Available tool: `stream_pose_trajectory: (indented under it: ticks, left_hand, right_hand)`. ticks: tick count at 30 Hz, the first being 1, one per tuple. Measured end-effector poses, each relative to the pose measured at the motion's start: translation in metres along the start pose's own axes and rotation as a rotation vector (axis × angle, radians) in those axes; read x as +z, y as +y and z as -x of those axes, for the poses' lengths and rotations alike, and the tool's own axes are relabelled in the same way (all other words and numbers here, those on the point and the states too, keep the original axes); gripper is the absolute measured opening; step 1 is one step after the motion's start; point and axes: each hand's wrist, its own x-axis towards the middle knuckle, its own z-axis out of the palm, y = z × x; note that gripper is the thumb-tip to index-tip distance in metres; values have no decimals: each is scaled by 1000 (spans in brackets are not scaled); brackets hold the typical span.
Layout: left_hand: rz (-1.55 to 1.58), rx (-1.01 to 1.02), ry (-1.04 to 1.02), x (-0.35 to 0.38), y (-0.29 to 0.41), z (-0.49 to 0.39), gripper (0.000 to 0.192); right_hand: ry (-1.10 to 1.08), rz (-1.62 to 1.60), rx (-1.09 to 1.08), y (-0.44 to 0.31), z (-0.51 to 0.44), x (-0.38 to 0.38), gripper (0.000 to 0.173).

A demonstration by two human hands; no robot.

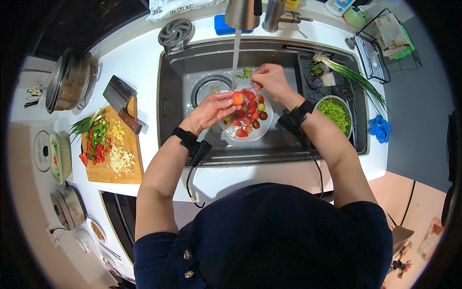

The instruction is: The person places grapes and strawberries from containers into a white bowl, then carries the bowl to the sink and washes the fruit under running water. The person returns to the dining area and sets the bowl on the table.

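Between the thumb and fingers of my left hand (213,108) is a strawberry (238,98), close to the stream of water from the tap (242,14). My right hand (270,79) is up and to the right, fingers curled in; whether it pinches something is hidden. Beside its fingertips are green strawberry leaves (247,72) in the sink (180,133). Below both hands a white plate (265,133) bears strawberries (252,108) and small round green and brown fruits (261,107). A round drain (213,88) shows left of the plate.
On the left, a cleaver (121,95) overlaps a wooden cutting board (133,177) with chopped vegetables. At the sink's right stand a bowl of chopped greens (334,113) and spring onions (346,72). A blue cloth (379,129) lies on the right counter; a glass pot (72,85) stands left.
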Motion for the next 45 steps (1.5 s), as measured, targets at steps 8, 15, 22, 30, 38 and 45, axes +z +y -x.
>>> stream_pose_trajectory:
  ticks: [8, 15, 22, 30, 38, 45]
  left_hand:
    - [-366, -62, 325, 12, 7, -19, 26]
    - [-193, 133, 321, 19, 37, -30, 21]
    - [-1165, -119, 509, -54, -31, -42, 18]
    - [-1855, -225, 403, -70, -93, -64, 23]
    - [-444, -245, 311, -70, -54, -51, 15]
    - [155, -237, 222, -25, -8, -62, 20]
  right_hand:
    - [-91, 69, 247, -7, -12, 1, 24]
    - [-226, -570, 472, -19, -22, 38, 13]
    - [-396, 953, -183, 75, -4, 37, 17]
    - [-479, 1494, -373, 134, 16, 58, 23]
    - [-371, -215, 458, 75, -6, 28, 20]
    - [-286, -419, 473, 37, -34, 46, 21]
